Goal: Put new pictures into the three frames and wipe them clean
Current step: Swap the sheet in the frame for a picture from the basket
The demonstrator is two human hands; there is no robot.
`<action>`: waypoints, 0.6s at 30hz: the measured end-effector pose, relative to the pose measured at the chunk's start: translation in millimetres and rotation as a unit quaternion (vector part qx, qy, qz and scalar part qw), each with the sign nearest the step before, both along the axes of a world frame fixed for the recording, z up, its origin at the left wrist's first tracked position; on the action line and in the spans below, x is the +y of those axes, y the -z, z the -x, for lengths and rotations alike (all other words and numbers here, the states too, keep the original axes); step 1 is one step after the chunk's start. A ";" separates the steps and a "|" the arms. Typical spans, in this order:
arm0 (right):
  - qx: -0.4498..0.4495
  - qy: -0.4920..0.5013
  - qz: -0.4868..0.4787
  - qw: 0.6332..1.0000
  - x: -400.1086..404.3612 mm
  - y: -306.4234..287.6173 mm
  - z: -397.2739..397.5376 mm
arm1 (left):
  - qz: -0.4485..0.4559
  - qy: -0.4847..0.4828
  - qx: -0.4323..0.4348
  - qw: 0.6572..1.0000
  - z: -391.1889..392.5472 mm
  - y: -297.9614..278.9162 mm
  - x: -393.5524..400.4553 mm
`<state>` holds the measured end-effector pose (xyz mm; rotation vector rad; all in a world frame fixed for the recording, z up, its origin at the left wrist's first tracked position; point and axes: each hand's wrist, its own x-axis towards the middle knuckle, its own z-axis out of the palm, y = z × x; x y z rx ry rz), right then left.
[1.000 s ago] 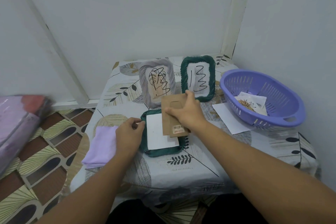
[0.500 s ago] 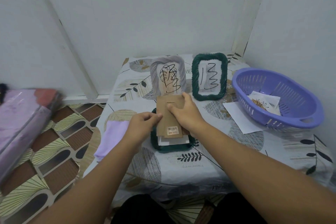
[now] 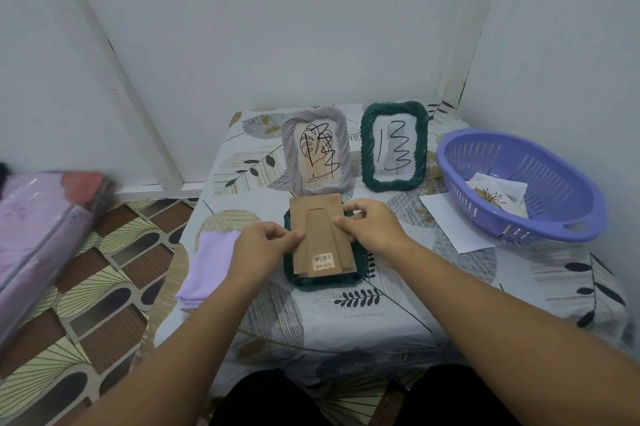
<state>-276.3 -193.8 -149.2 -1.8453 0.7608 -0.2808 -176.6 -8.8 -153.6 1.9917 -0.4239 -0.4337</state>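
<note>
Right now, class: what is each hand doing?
Left hand: pinches the cardboard backing by its left edge.
Right hand: pinches its right edge.

Matt brown cardboard backing (image 3: 320, 238) pinched between left hand (image 3: 258, 245) and right hand (image 3: 372, 230), with a glossy barcode sticker (image 3: 323, 261) near the wrists. Dark green ridged frame (image 3: 323, 282) beneath, plastic-looking. Soft lilac cloth (image 3: 207, 263) just left of the left hand. Beyond the hands, grey ribbed frame (image 3: 315, 152) and green twisted-rim frame (image 3: 394, 146), both slightly sheened. Right of the right hand, smooth slotted purple plastic basket (image 3: 519, 183) and plain white paper (image 3: 450, 221). Printed fabric tablecloth (image 3: 381, 315), matt.
</note>
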 end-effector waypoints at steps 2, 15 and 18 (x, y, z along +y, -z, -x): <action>0.008 -0.001 0.027 1.000 -1.4 4.3 -0.9 | -0.027 0.006 -0.016 0.999 -0.7 -0.2 -0.6; 0.052 -0.006 0.079 0.995 -8.6 15.5 -2.4 | -0.099 0.004 -0.034 0.994 -5.6 6.1 -7.7; 0.067 -0.013 0.094 0.993 -9.4 17.1 -2.3 | -0.123 0.001 -0.075 0.990 -2.1 6.7 -8.9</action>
